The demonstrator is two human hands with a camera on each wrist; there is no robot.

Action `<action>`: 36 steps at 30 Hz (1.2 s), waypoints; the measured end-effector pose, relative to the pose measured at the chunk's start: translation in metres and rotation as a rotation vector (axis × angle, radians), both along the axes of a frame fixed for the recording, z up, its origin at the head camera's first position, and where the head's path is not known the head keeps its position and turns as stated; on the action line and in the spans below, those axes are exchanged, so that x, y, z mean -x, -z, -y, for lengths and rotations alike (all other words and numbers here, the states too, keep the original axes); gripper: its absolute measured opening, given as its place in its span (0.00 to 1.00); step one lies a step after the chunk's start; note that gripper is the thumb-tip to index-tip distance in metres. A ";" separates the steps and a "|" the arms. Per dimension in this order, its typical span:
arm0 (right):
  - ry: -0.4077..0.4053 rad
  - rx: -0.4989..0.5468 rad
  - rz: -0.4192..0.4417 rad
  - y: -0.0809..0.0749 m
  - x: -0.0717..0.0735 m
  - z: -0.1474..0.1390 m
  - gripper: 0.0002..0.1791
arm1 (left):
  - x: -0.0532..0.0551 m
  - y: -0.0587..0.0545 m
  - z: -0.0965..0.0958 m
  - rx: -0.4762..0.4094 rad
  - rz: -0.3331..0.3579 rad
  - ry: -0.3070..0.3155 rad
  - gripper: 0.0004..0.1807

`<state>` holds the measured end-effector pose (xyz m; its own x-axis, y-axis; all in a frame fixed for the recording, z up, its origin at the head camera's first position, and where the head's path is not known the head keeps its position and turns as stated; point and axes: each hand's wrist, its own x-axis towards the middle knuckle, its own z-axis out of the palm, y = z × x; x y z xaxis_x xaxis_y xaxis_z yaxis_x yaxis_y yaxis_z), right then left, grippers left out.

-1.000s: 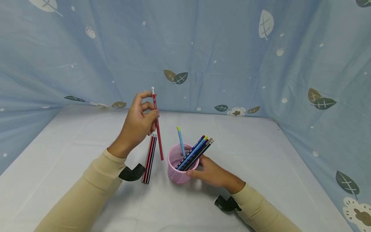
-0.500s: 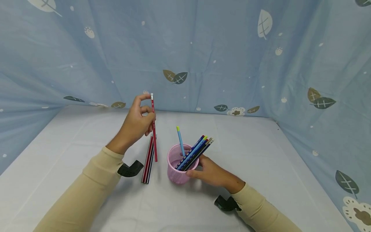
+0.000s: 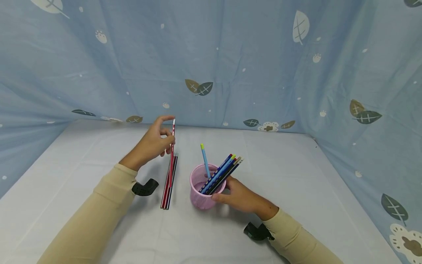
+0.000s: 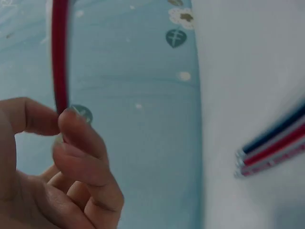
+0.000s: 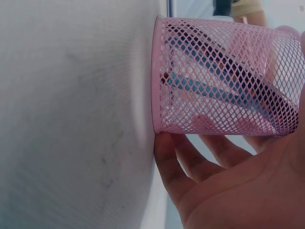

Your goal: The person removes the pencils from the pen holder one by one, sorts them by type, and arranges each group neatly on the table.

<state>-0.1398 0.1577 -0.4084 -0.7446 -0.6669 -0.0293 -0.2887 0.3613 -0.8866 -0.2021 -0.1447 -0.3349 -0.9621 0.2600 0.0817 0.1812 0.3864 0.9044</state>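
Note:
My left hand (image 3: 152, 142) pinches a red pencil (image 3: 172, 150) between thumb and fingers, its white eraser end up near the index fingertip. The pencil's lower end hangs over a row of red and dark blue pencils (image 3: 166, 197) lying side by side on the table. In the left wrist view the held pencil (image 4: 60, 57) is blurred, and the row's eraser ends show at right. With my right hand (image 3: 244, 195) I hold a pink mesh pencil cup (image 3: 202, 202) by its right side, thumb at the rim. Several blue and dark pencils (image 3: 221, 176) lean right inside it.
A light blue pencil (image 3: 205, 157) with a yellow-green end stands at the cup's back. White cloth covers the table (image 3: 280, 176). A blue curtain (image 3: 250, 73) with leaf prints hangs along the far edge and sides.
My left hand has come down and slightly left, bringing the red pencil from beside the row to above it. The right hand and cup stay in place.

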 end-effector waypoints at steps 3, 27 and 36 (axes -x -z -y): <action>0.000 0.002 0.001 0.000 0.000 0.000 0.50 | 0.006 0.007 0.005 0.052 0.025 0.006 0.38; -0.008 0.002 0.005 -0.004 0.001 -0.001 0.50 | 0.022 0.046 0.028 0.218 0.250 0.074 0.37; -0.010 0.012 0.001 -0.003 0.001 -0.001 0.50 | 0.019 0.047 0.028 0.260 0.321 0.125 0.38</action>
<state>-0.1405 0.1585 -0.4057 -0.7377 -0.6748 -0.0219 -0.2918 0.3479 -0.8910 -0.2206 -0.1726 -0.3822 -0.8879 0.3485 -0.3002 -0.0334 0.6021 0.7977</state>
